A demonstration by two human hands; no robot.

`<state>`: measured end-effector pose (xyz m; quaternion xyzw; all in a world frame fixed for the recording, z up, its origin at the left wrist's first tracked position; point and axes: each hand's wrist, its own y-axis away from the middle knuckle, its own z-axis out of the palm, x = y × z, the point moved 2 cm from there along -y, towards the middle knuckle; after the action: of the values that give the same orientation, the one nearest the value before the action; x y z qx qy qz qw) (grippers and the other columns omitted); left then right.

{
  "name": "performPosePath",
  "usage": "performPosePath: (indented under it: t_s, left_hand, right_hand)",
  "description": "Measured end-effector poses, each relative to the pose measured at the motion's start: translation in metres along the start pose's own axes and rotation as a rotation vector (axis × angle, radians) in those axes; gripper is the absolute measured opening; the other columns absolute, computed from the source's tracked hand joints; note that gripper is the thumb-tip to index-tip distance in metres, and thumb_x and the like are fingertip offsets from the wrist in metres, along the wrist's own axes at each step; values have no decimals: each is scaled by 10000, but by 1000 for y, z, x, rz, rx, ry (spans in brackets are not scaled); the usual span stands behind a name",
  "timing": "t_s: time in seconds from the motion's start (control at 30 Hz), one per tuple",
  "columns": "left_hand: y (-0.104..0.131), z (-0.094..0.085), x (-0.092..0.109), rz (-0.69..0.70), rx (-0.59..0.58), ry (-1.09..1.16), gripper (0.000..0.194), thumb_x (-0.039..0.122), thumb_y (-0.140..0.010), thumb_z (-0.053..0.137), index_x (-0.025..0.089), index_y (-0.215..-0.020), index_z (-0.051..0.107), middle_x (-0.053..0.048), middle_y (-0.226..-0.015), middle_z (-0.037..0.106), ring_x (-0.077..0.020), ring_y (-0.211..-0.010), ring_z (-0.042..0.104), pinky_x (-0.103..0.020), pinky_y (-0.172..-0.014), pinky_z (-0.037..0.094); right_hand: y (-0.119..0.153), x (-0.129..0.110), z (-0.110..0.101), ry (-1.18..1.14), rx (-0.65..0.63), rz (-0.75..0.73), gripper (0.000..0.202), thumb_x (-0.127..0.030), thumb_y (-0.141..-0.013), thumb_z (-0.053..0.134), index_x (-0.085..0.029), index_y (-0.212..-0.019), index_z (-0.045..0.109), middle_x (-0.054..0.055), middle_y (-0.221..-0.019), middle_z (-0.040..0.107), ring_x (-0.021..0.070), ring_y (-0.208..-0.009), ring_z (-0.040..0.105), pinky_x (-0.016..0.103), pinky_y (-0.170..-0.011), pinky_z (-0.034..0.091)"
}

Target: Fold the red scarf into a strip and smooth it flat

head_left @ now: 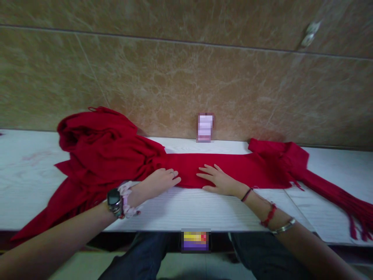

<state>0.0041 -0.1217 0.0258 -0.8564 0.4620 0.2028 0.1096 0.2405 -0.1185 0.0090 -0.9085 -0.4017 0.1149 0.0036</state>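
Observation:
A long red scarf (244,167) lies across the white tabletop, its middle stretch flat and smooth. On its left it runs into a bunched heap of red cloth (99,147). To the right it folds over, and a fringed end (340,196) trails off toward the front edge. My left hand (163,179) rests palm down on the cloth where the heap meets the flat stretch, fingers extended and close together. Farther right, my right hand (218,179) lies on the flat stretch with fingers spread. Neither hand lifts any cloth.
The white table (180,212) runs along a brown marbled tile wall (186,81). A small blurred-out item (205,127) stands against the wall. Another blurred-out item (196,241) is at the front edge, near my legs (140,254). A whitish fitting (310,34) is on the wall, upper right.

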Motion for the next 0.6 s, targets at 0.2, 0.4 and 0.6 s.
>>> performPosePath:
  t_s: [0.2,0.4,0.6]
  left_hand:
    - [-4,-5,9,-36,2,25,245,48,-822,456,182,-993,570,-82,-1015,617,-182,-902,605,-281,-707,482]
    - [-2,-5,-2,-79,17,132,293,13,-806,434,171,-1022,553,-79,-1019,602,-174,-890,610,-263,-686,493]
    - [-5,-4,-4,-105,-34,176,265,30,-827,417,171,-1001,558,-57,-964,620,-170,-848,621,-264,-685,497]
  right_hand:
    - [1,-8,3,44,168,-118,423,-368,-837,535,-170,-1209,558,110,-1285,524,239,-1227,419,452,-1041,301]
    - [1,-14,5,97,252,-203,305,-225,-839,528,-118,-1109,623,111,-1115,641,191,-1043,578,321,-946,436]
    - [-2,-17,7,199,294,-153,258,-190,-828,544,-108,-1056,634,128,-1059,661,211,-974,612,334,-863,484]
